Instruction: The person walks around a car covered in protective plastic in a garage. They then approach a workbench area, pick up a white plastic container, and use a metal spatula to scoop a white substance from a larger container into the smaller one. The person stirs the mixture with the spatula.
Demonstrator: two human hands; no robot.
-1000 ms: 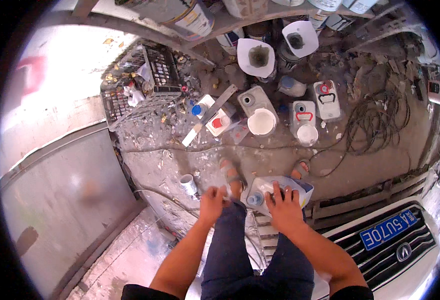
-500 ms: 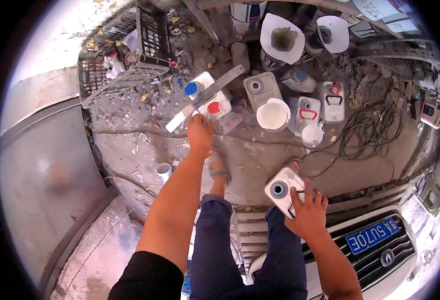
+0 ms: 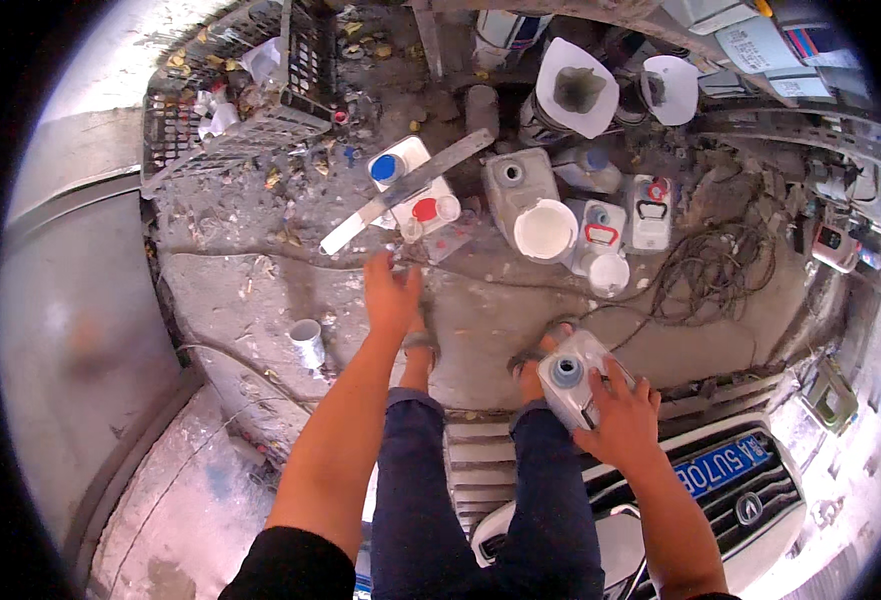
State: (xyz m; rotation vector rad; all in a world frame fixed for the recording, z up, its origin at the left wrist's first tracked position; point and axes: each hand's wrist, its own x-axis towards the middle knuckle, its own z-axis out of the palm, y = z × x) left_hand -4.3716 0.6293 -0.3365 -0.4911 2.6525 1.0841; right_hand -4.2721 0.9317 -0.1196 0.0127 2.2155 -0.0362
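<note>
A black short-sleeved top, dark blue trousers with rolled cuffs and grey sandals are being worn.

The view comes from the left of 2 fisheye cameras worn on the person's head, facing steeply down. The left hand and right hand appear around mid-field, nearer the lens than the ground; straight edges bow toward the black rim.

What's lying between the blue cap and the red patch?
A long flat strip, pale at one end, runs slantwise between the blue cap and the red patch in the head view.
</note>
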